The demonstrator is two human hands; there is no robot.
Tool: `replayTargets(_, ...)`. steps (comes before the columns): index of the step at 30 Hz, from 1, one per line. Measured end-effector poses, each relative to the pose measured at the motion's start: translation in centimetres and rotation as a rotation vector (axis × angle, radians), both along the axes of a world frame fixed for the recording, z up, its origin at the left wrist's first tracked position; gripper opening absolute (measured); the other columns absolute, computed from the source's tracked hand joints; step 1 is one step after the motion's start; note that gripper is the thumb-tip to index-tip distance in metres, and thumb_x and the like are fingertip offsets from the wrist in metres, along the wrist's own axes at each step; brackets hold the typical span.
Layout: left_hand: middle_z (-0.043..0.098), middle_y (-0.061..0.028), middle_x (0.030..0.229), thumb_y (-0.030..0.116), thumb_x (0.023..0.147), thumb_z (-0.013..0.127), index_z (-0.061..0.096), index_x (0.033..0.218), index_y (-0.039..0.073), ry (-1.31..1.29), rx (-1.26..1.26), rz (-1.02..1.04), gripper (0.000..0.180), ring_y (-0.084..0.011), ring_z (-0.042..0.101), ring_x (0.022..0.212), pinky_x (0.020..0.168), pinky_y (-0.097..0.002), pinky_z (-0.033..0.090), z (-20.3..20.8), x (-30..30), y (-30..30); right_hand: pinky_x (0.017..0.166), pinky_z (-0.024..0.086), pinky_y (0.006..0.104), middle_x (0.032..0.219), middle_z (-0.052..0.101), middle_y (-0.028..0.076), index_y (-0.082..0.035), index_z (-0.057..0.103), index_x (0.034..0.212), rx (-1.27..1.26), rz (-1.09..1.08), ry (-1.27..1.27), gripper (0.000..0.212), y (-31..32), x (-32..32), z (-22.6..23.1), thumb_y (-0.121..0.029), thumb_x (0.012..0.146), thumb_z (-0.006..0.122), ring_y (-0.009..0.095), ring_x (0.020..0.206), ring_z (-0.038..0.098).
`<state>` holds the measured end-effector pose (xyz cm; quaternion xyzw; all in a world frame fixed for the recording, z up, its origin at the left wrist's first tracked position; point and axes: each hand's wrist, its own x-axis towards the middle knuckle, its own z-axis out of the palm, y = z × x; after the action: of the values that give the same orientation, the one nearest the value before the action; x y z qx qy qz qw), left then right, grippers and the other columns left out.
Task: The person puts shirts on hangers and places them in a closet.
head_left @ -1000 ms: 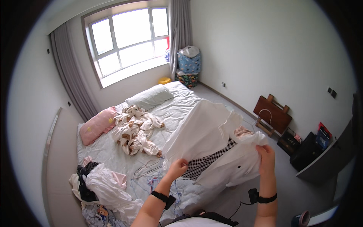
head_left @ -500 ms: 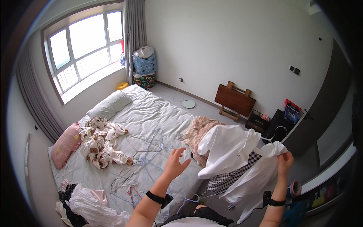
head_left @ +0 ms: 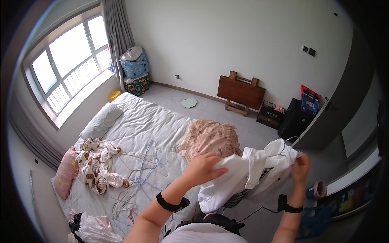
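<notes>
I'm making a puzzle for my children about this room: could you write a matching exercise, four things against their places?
1. White cloth garment
2. Pink cloth pillow
3. Brown wooden folding table
4. Pale round disc

A. Flat on the floor
B. Gripped by the right hand
C. Upright near the wall
D. Lying on the bed

Pairs: 1-B, 2-D, 3-C, 4-A

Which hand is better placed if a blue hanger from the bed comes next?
Probably the left hand: it is nearer the blue hangers on the bed, while the right hand, farther away, grips the white shirt.
</notes>
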<state>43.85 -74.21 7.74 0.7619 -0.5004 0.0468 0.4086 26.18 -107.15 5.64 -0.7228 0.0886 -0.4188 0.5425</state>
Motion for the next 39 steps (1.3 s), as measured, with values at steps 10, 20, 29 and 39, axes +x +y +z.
replayTargets(10, 0.048, -0.0101, 0.062, 0.012, 0.081, 0.062, 0.056, 0.082, -0.002, 0.483, -0.081, 0.015, 0.015, -0.0184, 0.049, 0.060, 0.057, -0.0309, 0.041, -1.8, 1.1, -3.2, 0.083, 0.041, 0.0304, 0.100, 0.054, 0.007, 0.001, 0.056, 0.093, -0.471, -0.161, 0.037, 0.026, -1.3, 8.3, -2.6, -0.001, 0.069, 0.065, 0.022, 0.092, 0.052)
replayTargets(20, 0.061, 0.0022, 0.071, 0.008, 0.081, 0.064, 0.064, 0.088, -0.002, 0.647, -0.339, 0.471, 0.013, -0.0034, 0.051, 0.064, 0.058, -0.0194, 0.040, -2.7, 0.8, 7.5, 0.074, 0.045, 0.0289, 0.088, 0.059, 0.006, -0.001, 0.058, 0.099, 0.143, -0.007, 0.682, 0.019, 7.8, 4.1, -23.6, -0.015, 0.086, 0.054, 0.015, 0.079, 0.056)
replayTargets(29, 0.061, 0.0019, 0.075, 0.006, 0.083, 0.061, 0.063, 0.087, -0.002, 0.720, -0.553, 0.592, 0.009, -0.0026, 0.051, 0.063, 0.057, -0.0179, 0.040, -2.2, -3.4, 15.1, 0.063, 0.046, 0.0329, 0.077, 0.062, 0.012, -0.003, 0.064, 0.091, -0.183, 0.768, 1.649, 0.048, 23.1, -2.6, -41.6, -0.046, 0.067, 0.068, 0.021, 0.070, 0.058)
replayTargets(39, 0.056, 0.0059, 0.069, 0.007, 0.082, 0.062, 0.064, 0.085, 0.000, 0.640, -0.463, 0.565, 0.008, -0.0013, 0.044, 0.060, 0.054, -0.0170, 0.034, -0.8, -5.4, 17.1, 0.061, 0.044, 0.0323, 0.073, 0.059, 0.008, -0.004, 0.063, 0.075, 0.737, 0.400, 0.959, 0.020, 22.9, -1.5, -34.8, -0.020, 0.081, 0.053, 0.021, 0.066, 0.055)
